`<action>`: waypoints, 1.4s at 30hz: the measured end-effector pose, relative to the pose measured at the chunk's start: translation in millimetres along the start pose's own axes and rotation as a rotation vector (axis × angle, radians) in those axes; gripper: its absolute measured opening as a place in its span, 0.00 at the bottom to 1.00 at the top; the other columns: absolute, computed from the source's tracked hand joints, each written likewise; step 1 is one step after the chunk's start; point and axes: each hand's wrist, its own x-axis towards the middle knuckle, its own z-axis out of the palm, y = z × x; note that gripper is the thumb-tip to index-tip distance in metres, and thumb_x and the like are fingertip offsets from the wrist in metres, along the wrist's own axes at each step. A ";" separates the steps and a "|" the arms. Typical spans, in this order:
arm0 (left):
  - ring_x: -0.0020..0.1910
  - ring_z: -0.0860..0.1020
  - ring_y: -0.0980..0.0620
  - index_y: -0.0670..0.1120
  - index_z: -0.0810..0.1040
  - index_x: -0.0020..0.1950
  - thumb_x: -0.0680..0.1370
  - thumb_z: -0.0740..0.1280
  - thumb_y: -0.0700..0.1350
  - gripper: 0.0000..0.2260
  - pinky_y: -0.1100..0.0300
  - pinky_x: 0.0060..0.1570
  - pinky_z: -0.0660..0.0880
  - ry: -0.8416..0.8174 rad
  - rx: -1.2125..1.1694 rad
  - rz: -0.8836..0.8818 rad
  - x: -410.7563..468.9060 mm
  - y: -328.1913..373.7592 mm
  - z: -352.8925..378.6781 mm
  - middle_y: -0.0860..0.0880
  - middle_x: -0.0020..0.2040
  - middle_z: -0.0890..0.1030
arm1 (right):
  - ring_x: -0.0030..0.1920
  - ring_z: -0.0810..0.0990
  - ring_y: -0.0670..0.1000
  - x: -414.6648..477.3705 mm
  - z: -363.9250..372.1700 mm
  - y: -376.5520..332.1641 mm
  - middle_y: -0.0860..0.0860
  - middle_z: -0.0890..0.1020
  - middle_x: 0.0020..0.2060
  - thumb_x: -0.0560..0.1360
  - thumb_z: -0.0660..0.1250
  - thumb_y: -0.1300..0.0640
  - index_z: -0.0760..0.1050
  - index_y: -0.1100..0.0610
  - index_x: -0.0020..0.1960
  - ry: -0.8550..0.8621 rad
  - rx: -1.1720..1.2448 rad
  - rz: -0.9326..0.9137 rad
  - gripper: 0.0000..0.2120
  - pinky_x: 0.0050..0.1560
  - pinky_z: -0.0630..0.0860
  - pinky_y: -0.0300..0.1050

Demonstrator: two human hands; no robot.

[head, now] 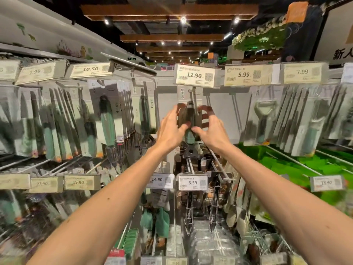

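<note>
Fingers (207, 109) of both hands curl round one carded pack (188, 116) — thumbs nearly meet on its front, the other fingers wrap behind the edges. Left hand (171, 129) takes the left side, right hand (213, 129) the right.

Pack hangs on a peg hook (191, 93), middle of the upper row, blurred. It holds a dark tool with a green handle.

Judgement: light. Stiff card with a slick plastic blister, likely to tear at the hang hole. I would grip both side edges low — and keep it level with the hook.

12.90 tag (194, 75) sits directly above. To its right the 5.99 tag (243, 75), then the 7.99 tag (302, 72). To the left, the 10.50 tag (90, 69). Card headers are too smeared to read.

Far right, a wall sign (342, 54) begins 新人.
</note>
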 end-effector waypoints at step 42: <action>0.41 0.78 0.49 0.47 0.78 0.47 0.81 0.65 0.51 0.09 0.54 0.41 0.73 -0.125 0.390 -1.085 -699.1 -131.0 -380.0 0.50 0.42 0.79 | 0.38 0.77 0.50 -595.4 283.2 -175.2 0.46 0.78 0.38 0.73 0.69 0.52 0.74 0.52 0.45 -1.219 0.104 -0.193 0.05 0.42 0.74 0.48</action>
